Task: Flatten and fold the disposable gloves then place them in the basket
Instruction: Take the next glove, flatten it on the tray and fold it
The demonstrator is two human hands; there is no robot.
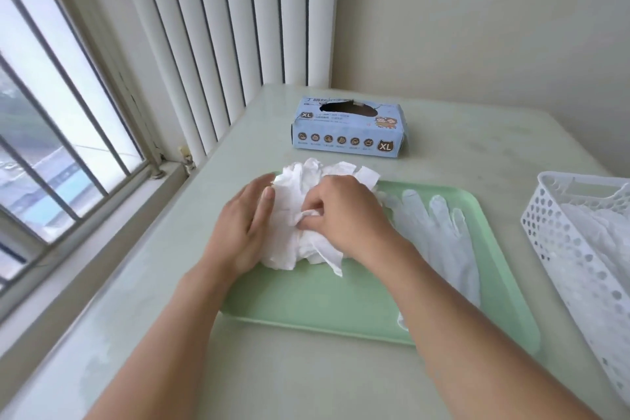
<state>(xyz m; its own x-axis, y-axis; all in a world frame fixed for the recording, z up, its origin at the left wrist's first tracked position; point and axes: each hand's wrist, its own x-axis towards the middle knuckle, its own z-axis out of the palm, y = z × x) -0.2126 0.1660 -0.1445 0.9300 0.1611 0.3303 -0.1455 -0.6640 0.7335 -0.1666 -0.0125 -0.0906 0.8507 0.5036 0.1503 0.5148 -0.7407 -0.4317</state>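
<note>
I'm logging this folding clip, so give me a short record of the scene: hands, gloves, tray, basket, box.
left hand: lies flat against the crumpled gloves
right hand: pinches a fold of the crumpled gloves
flat glove: spread out on the tray
tray: green
basket: white, right of the tray, gloves inside
glove box: blue, behind the tray

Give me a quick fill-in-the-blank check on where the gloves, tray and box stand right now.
1. The crumpled gloves lie on the far left corner of the green ____.
2. The right hand ____ a bit of the crumpled gloves.
3. The flat glove lies between the crumpled gloves and the white ____.
4. The blue box is marked with the size ____.

Missing words: tray; pinches; basket; XL
</note>
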